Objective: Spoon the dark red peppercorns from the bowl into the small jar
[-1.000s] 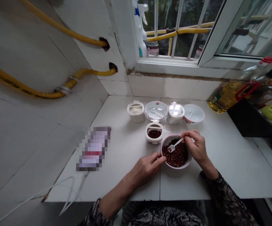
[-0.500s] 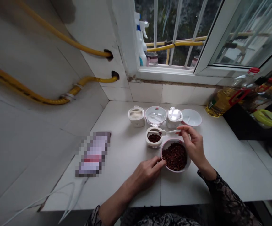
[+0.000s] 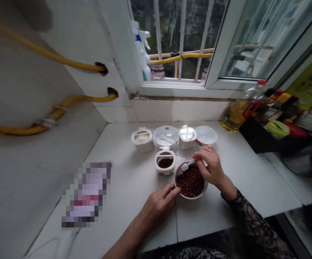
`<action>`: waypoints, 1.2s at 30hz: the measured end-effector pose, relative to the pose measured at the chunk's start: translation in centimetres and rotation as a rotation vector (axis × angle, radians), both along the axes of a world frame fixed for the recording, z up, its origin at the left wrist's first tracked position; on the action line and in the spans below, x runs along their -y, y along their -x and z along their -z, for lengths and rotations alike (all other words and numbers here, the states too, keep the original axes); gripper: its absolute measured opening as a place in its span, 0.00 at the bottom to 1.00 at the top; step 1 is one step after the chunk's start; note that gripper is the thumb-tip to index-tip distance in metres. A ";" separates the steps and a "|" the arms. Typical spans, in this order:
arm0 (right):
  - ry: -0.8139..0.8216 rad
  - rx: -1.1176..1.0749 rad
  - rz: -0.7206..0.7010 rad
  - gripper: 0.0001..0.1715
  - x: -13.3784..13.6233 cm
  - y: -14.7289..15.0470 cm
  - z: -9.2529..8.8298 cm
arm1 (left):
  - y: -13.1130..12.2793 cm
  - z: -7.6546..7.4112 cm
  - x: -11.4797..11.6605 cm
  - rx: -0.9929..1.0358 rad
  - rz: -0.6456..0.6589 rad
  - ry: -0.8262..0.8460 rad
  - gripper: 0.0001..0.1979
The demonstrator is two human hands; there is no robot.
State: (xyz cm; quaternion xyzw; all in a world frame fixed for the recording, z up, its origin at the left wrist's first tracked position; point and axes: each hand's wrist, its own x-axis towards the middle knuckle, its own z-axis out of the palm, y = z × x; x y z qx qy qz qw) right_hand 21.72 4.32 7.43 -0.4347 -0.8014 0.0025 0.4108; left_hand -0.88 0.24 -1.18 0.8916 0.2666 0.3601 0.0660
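My right hand [image 3: 209, 166] pinches a small white spoon [image 3: 185, 166], its scoop over the far left edge of a bowl. This pink-rimmed bowl [image 3: 190, 198] holds dark red flakes [image 3: 191, 181] that look like crushed dried chili. My left hand [image 3: 161, 201] grips the bowl's left rim between thumb and fingers. Just beyond the bowl, to the left, stands a white seasoning jar [image 3: 165, 172] with its clear lid raised and more of the red flakes [image 3: 165, 163] inside. The spoon's scoop looks white, with little or nothing on it.
Behind stand a jar of pale powder [image 3: 142, 145], a white bowl [image 3: 166, 130], a lidded jar [image 3: 187, 138] and another bowl [image 3: 210, 135]. An oil bottle [image 3: 233, 117] and a dark rack [image 3: 255, 135] are at right. A blurred phone-like object [image 3: 87, 196] lies left.
My right hand has brought the spoon from above the seasoning jar back over the bowl of flakes. My left hand still holds the bowl's rim. The whole view has shifted.
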 end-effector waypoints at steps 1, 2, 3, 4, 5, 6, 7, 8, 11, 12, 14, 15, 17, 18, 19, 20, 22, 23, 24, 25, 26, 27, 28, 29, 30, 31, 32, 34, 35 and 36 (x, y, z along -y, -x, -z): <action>0.015 0.048 -0.009 0.10 -0.2 0.0 0.5 | 0.0 0.0 0.0 0.015 0.002 -0.015 0.12; 0.030 0.098 -0.013 0.10 -0.3 0.1 0.9 | 0.1 0.0 -0.1 0.022 0.003 -0.024 0.13; 0.046 0.148 -0.019 0.10 -0.5 0.2 1.4 | 0.2 0.0 -0.1 0.024 0.005 -0.034 0.13; 0.072 0.181 -0.036 0.10 -0.6 0.4 1.8 | 0.2 -0.1 -0.1 0.034 0.006 -0.047 0.13; 0.090 0.181 -0.049 0.10 -0.7 0.6 2.2 | 0.3 -0.1 -0.2 0.031 0.012 -0.049 0.12; 0.105 0.164 -0.055 0.10 -0.8 0.7 2.5 | 0.3 -0.1 -0.2 0.023 0.018 -0.045 0.12; 0.122 0.148 -0.056 0.10 -0.8 0.8 2.6 | 0.4 -0.2 -0.3 0.023 0.016 -0.041 0.12; 0.131 0.130 -0.053 0.10 -0.8 0.9 2.7 | 0.4 -0.2 -0.3 0.038 0.013 -0.051 0.12; 0.180 0.076 -0.070 0.11 -0.6 0.8 2.6 | 0.4 -0.3 -0.4 0.043 0.019 -0.074 0.11; 0.191 0.062 -0.069 0.11 -0.5 0.8 2.5 | 0.4 -0.3 -0.4 0.047 0.016 -0.080 0.11; 0.197 0.052 -0.049 0.11 -0.4 0.7 2.5 | 0.4 -0.2 -0.4 0.052 0.012 -0.086 0.11; 0.201 0.058 -0.037 0.11 -0.3 0.7 2.5 | 0.4 -0.2 -0.5 0.053 0.014 -0.089 0.11; 0.214 0.073 -0.030 0.10 -0.3 0.8 2.5 | 0.4 -0.1 -0.5 0.050 0.017 -0.092 0.11; 0.222 0.076 -0.036 0.10 -0.3 0.9 2.6 | 0.4 0.0 -0.5 0.048 0.019 -0.092 0.11; 0.228 0.076 -0.040 0.11 -0.3 0.9 2.6 | 0.4 0.0 -0.6 0.045 0.019 -0.091 0.11; 0.232 0.075 -0.042 0.11 -0.3 1.0 2.6 | 0.4 -0.1 -0.6 0.044 0.020 -0.090 0.11; 0.233 0.070 -0.035 0.11 -0.3 1.0 2.7 | 0.5 -0.2 -0.6 0.044 0.026 -0.090 0.11; 0.236 0.067 -0.034 0.11 -0.3 1.0 2.6 | 0.5 -0.2 -0.6 0.046 0.029 -0.089 0.11; 0.238 0.059 -0.036 0.11 -0.2 1.0 2.6 | 0.5 -0.2 -0.6 0.046 0.031 -0.087 0.11; 0.241 0.047 -0.042 0.11 -0.2 1.0 2.6 | 0.5 -0.2 -0.6 0.046 0.035 -0.087 0.11; 0.242 0.028 -0.050 0.11 -0.2 1.0 2.6 | 0.5 -0.1 -0.6 0.045 0.034 -0.082 0.11; 0.243 0.007 -0.053 0.11 -0.2 1.0 2.6 | 0.5 0.1 -0.5 0.047 0.031 -0.076 0.11; 0.243 -0.010 -0.049 0.11 -0.1 1.0 2.6 | 0.6 0.4 -0.5 0.047 0.029 -0.070 0.11; 0.243 -0.020 -0.035 0.12 -0.2 1.0 2.7 | 0.6 0.7 -0.5 0.062 0.012 -0.064 0.11; 0.244 -0.022 -0.016 0.11 -0.2 1.1 2.7 | 0.6 1.0 -0.5 0.080 0.003 -0.065 0.11; 0.248 -0.016 -0.002 0.11 -0.2 1.1 2.7 | 0.6 1.2 -0.4 0.073 0.003 -0.053 0.12; 0.255 -0.007 0.003 0.11 -0.2 1.1 2.8 | 0.7 1.4 -0.4 0.068 0.000 -0.045 0.12; 0.275 -0.001 -0.025 0.11 -0.3 1.0 2.8 | 0.7 1.5 -0.4 0.083 -0.004 -0.058 0.12; 0.287 -0.010 -0.045 0.11 -0.3 1.0 2.8 | 0.6 1.3 -0.4 0.074 -0.002 -0.054 0.12; 0.295 -0.028 -0.058 0.11 -0.2 0.9 2.7 | 0.6 1.1 -0.4 0.072 0.002 -0.056 0.12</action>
